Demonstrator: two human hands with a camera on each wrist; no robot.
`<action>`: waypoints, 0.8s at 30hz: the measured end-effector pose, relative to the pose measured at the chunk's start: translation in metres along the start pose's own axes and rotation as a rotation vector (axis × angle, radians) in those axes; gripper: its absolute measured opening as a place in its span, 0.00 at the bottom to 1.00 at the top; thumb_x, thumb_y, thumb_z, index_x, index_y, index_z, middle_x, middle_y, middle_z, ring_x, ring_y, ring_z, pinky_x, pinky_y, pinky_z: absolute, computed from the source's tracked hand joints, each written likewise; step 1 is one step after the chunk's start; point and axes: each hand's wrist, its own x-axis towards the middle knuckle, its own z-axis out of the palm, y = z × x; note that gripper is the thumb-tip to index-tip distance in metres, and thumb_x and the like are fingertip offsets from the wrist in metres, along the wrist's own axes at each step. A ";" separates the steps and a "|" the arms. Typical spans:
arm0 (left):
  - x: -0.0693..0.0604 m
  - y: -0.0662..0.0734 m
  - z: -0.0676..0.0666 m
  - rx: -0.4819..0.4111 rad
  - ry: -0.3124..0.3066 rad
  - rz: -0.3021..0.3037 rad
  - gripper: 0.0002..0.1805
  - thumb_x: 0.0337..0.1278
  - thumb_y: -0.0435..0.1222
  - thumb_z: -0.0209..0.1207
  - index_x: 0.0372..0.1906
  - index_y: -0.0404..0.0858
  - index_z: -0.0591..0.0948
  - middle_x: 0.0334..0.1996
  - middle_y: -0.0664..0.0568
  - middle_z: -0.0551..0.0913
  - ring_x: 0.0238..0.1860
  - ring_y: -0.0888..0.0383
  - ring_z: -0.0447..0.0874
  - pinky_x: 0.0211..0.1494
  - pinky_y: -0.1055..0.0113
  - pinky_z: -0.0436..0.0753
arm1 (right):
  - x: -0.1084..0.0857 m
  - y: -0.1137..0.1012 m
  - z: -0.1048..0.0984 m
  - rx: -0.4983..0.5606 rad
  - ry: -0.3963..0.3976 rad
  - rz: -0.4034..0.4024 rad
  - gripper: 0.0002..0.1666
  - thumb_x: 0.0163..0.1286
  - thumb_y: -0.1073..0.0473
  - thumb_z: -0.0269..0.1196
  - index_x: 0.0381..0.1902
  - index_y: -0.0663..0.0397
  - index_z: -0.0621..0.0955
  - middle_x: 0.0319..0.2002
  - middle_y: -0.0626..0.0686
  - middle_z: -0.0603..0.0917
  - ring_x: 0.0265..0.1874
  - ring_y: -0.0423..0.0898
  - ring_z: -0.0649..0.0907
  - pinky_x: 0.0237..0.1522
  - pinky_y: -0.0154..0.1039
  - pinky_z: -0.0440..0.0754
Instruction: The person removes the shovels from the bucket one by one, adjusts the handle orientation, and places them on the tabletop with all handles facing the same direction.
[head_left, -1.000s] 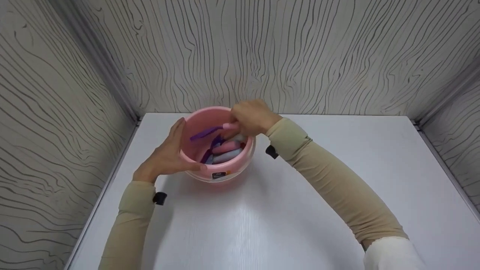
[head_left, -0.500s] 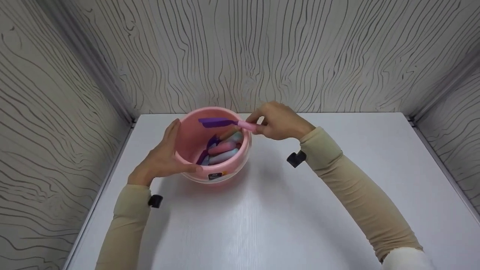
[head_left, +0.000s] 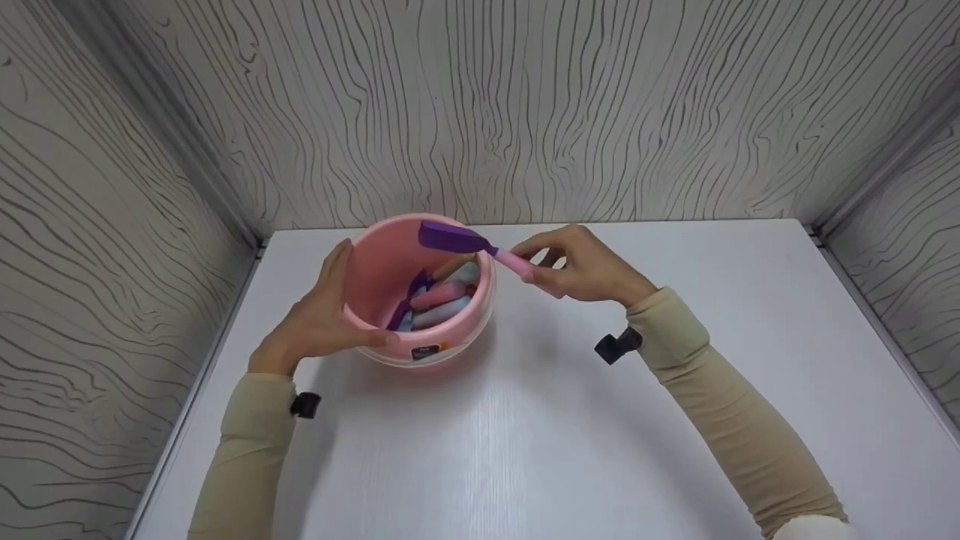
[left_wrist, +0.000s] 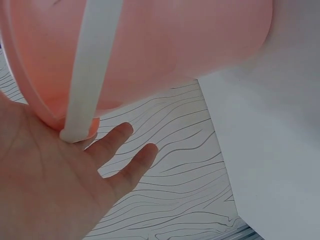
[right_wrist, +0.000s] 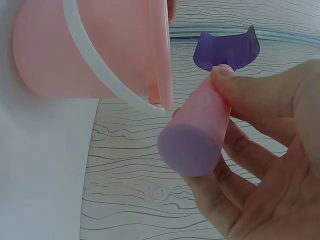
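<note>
A pink bucket (head_left: 480, 319) stands tilted slightly toward the camera, with several pastel-handled tools (head_left: 441, 311) and purple parts inside. My left hand (head_left: 319, 315) rests against its left side, thumb over the front rim, fingers spread; the left wrist view shows the palm (left_wrist: 50, 175) at the rim beside the white bucket handle (left_wrist: 92, 75). Between thumb and fingers, my right hand (head_left: 589, 266) pinches the pink handle (head_left: 514, 262) of a small tool whose purple blade (head_left: 452, 238) hangs over the bucket's back right rim. The right wrist view shows this pink handle (right_wrist: 197, 125) end-on.
The bucket is on a white table (head_left: 600, 450), near its back edge. Wood-grain patterned panels (head_left: 525, 105) rise behind and at both sides, with grey metal strips at the corners. Black wrist devices (head_left: 619, 345) are on both sleeves.
My right hand has moved out of the bucket to the right, lifting the pink-handled purple tool from inside to above the rim. The left hand keeps its place on the bucket.
</note>
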 end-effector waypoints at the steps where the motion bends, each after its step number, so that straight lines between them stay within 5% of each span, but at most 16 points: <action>1: 0.000 0.000 0.000 -0.001 -0.001 -0.003 0.85 0.28 0.68 0.82 0.86 0.65 0.33 0.88 0.55 0.42 0.81 0.41 0.62 0.74 0.29 0.71 | -0.002 0.002 0.001 0.010 0.005 0.005 0.17 0.74 0.60 0.71 0.59 0.48 0.90 0.51 0.51 0.91 0.35 0.50 0.86 0.33 0.39 0.87; 10: -0.001 0.002 -0.001 0.001 -0.019 -0.030 0.86 0.29 0.66 0.83 0.87 0.61 0.31 0.88 0.52 0.43 0.82 0.39 0.61 0.74 0.29 0.70 | -0.025 0.022 0.013 0.152 0.084 0.090 0.20 0.74 0.56 0.72 0.62 0.46 0.89 0.54 0.53 0.90 0.40 0.53 0.85 0.35 0.40 0.88; 15: 0.000 0.001 0.000 -0.012 -0.015 -0.003 0.85 0.30 0.66 0.83 0.87 0.61 0.34 0.87 0.53 0.46 0.81 0.40 0.63 0.74 0.30 0.72 | -0.034 0.032 0.021 0.279 0.131 0.152 0.20 0.73 0.62 0.70 0.62 0.51 0.88 0.56 0.56 0.89 0.44 0.54 0.87 0.41 0.40 0.89; 24: -0.002 -0.001 -0.001 0.010 -0.018 0.024 0.85 0.31 0.67 0.82 0.87 0.61 0.32 0.88 0.54 0.35 0.82 0.39 0.60 0.75 0.29 0.70 | -0.050 0.044 0.037 0.512 0.156 0.191 0.22 0.74 0.62 0.70 0.63 0.61 0.86 0.49 0.59 0.90 0.40 0.49 0.91 0.39 0.36 0.88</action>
